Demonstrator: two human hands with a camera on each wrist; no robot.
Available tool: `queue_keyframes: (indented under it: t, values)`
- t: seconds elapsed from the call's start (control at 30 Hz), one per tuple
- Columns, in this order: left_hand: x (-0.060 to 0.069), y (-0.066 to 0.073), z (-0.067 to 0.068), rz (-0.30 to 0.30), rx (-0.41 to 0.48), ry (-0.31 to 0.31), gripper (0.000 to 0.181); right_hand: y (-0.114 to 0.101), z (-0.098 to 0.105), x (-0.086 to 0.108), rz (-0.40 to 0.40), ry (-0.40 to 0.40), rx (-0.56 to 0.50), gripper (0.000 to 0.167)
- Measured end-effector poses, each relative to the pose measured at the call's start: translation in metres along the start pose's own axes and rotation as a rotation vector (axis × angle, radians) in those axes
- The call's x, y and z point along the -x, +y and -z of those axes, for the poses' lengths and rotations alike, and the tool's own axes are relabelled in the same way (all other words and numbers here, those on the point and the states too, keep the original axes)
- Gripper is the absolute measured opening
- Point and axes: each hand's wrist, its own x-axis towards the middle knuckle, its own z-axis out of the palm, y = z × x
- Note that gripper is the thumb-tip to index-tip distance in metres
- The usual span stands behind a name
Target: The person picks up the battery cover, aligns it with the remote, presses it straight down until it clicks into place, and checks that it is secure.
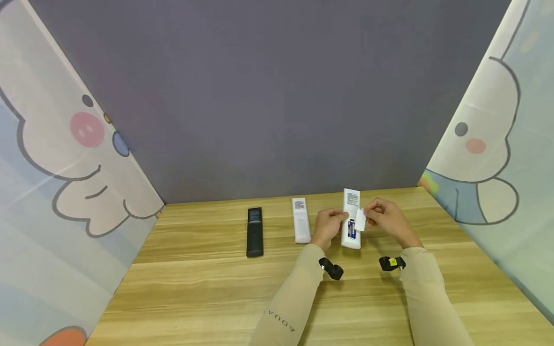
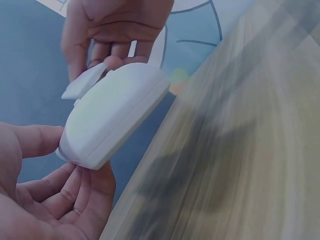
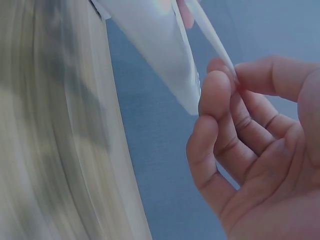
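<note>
My left hand [image 1: 327, 226] grips a white remote control [image 1: 351, 202] by its left side, back facing up. Its battery compartment is uncovered, and blue batteries [image 1: 351, 229] sit inside. Between thumb and fingers my right hand [image 1: 386, 218] pinches the white battery cover [image 1: 360, 221], tilted over the compartment's right edge. In the left wrist view the remote's end [image 2: 117, 112] is lifted off the table, the cover [image 2: 84, 82] just beyond it. The right wrist view shows the cover [image 3: 212, 37] edge-on, apart from the remote [image 3: 155, 45] at the part seen there.
A second white remote [image 1: 301, 221] lies back up left of my left hand. Farther left is a black remote [image 1: 255, 233], also back up. They rest on a wooden table [image 1: 195, 288], with a grey panel [image 1: 277, 105] behind and cartoon-printed sheets [image 1: 52, 158] at both sides.
</note>
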Motion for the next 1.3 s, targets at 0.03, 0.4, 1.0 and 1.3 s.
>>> queue_keyframes:
  t: [0.03, 0.4, 1.0, 1.3]
  values:
    - [0.0, 0.0, -0.001, -0.001, -0.002, -0.002, 0.015, -0.001, 0.0, 0.0, 0.003, -0.003, 0.0, 0.021]
    - [-0.003, 0.0, -0.004, -0.006, -0.003, -0.001, 0.014, 0.0, -0.003, 0.0, 0.014, -0.042, 0.021, 0.019]
    - [0.002, 0.0, 0.005, 0.001, 0.034, -0.031, 0.014, -0.001, -0.011, -0.001, 0.047, -0.11, 0.019, 0.015]
    - [0.0, 0.002, 0.01, -0.002, 0.044, -0.042, 0.015, -0.004, -0.012, -0.001, 0.055, -0.115, 0.014, 0.018]
